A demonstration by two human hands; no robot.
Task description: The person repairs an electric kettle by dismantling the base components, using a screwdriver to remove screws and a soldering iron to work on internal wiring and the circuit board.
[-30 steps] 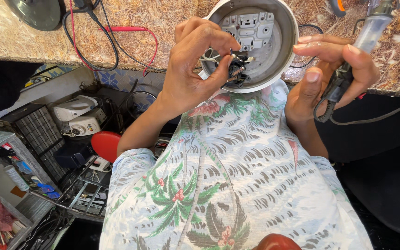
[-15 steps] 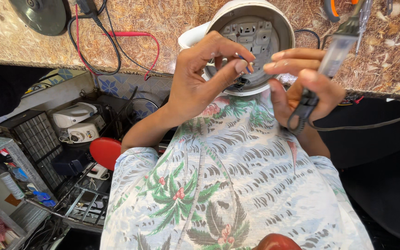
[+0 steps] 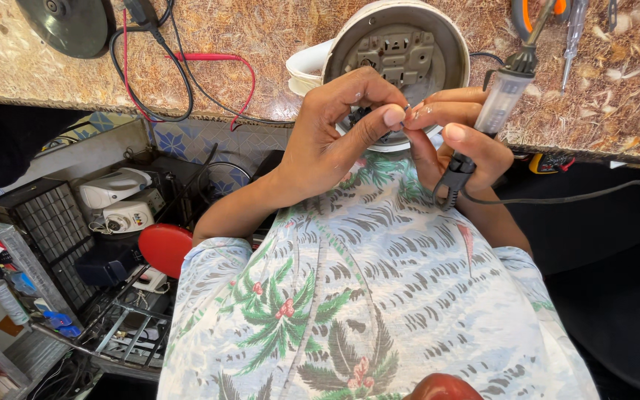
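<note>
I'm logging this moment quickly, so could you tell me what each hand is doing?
Left hand: pinching a small part, too tiny to identify.
Right hand: closed on a soldering iron.

Your left hand is curled, thumb and forefinger tips pinched together. Your right hand meets it fingertip to fingertip, thumb extended, remaining fingers wrapped in a grip. Both forearms are bare, elbows bent, angling up and inward from short sleeves, wrists close together.
</note>
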